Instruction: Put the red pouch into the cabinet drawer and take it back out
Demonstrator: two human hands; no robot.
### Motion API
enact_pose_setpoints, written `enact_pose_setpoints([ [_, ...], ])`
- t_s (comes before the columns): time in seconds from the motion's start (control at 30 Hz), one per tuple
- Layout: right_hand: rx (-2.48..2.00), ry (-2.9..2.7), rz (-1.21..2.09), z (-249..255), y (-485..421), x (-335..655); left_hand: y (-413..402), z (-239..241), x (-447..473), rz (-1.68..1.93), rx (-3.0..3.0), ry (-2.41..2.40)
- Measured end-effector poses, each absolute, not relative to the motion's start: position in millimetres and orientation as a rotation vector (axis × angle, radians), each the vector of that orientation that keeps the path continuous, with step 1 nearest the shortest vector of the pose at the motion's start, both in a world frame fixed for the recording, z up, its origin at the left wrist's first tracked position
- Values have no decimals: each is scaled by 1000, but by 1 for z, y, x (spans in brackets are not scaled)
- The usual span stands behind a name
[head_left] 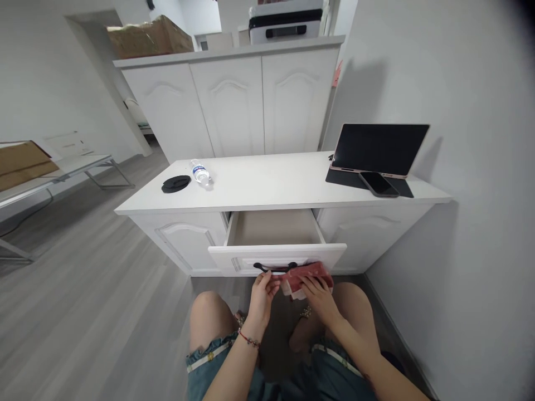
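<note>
A soft red bundle with pale pink-white parts (311, 273) is held low in front of the drawer; whether it is a cloth or a soft packet I cannot tell. My right hand (321, 299) is closed over its right side, fingers lying across the top. At its left end, my left hand (262, 296) pinches a narrow red edge, just below the black handle (271, 269). The white drawer (234, 254) is pulled out from the cabinet, and its beige bottom (273, 227) shows nothing lying on it.
On the white cabinet top (267, 181) are a clear plastic bottle (201, 174), a black round item (176, 184), a laptop (380, 147) and a phone (379, 184). Behind stand taller white cabinets (229, 106) bearing a cardboard box (152, 39) and a suitcase (288, 28). My knees flank the drawer front.
</note>
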State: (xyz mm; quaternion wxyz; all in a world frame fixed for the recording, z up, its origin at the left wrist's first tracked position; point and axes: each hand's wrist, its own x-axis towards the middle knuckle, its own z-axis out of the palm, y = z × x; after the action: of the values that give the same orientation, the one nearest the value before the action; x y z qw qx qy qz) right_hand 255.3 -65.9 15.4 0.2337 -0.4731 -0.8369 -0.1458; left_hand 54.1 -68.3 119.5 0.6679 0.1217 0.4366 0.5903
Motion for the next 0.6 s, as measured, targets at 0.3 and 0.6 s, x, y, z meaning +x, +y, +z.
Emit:
enact_pose_setpoints([
  [0.3, -1423, -2040, -477, 41, -72, 280, -59, 117, 58, 1392, 253, 940],
  [0.6, -1371, -1781, -551, 88, -58, 274, -57, 110, 55, 1372, 306, 941],
])
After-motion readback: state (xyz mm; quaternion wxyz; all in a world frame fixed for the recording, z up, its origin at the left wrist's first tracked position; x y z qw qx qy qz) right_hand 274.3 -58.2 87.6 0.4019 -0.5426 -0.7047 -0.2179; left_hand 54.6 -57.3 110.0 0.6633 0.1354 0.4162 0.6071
